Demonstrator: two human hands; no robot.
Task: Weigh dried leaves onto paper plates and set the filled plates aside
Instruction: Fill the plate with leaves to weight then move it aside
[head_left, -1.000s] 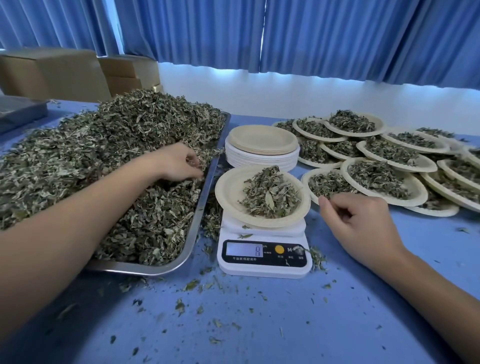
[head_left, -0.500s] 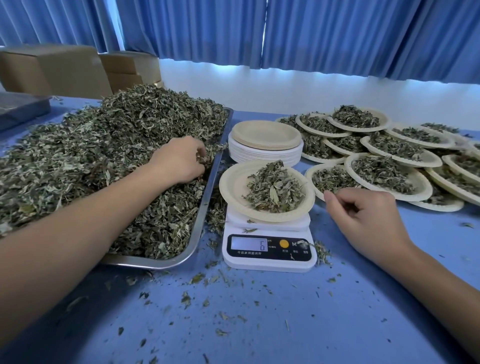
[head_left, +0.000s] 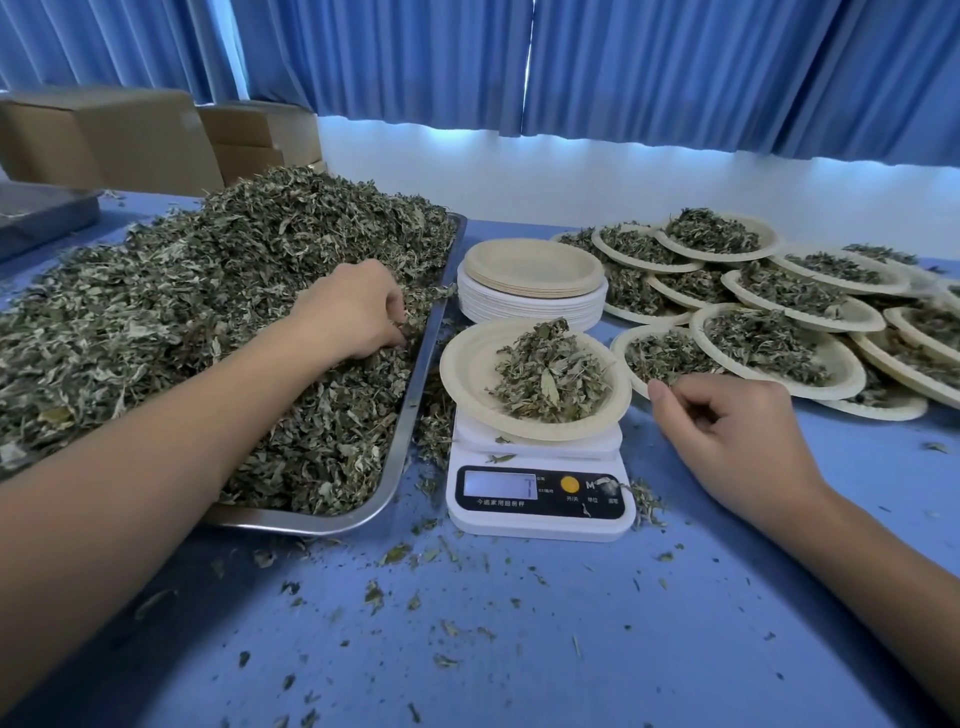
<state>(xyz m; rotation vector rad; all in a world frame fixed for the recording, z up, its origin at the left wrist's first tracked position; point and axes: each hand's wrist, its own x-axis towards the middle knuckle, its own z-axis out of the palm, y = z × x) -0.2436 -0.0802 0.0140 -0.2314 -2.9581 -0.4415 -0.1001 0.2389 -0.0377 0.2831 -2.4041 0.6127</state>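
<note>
Dried leaves (head_left: 218, 291) lie heaped high in a metal tray (head_left: 413, 400) on the left of the table. The left hand (head_left: 353, 312) is in the heap near the tray's right rim, knuckles up, its fingers curled down into the dried leaves and closed round a small pinch of them, the fingertips buried. A smaller mound of leaves sits on a paper plate (head_left: 462, 374) that rests on a white kitchen scale (head_left: 540, 514) just beside the tray; the scale's display is lit, but its digit is not clear.

The right hand (head_left: 727, 431) rests on the table to the right of the scale, fingers loosely curled, forefinger reaching toward the plate's rim without touching it, and nothing shows in its grasp. Behind the scale stands a stack of empty plates (head_left: 530, 270). To the right, the filled plates (head_left: 844, 364) overlap in a cluster.

The blue table (head_left: 571, 649) is strewn with leaf crumbs. Cardboard boxes (head_left: 114, 140) stand at the far left, with a white wall (head_left: 571, 176) and blue curtains (head_left: 675, 67) behind.
</note>
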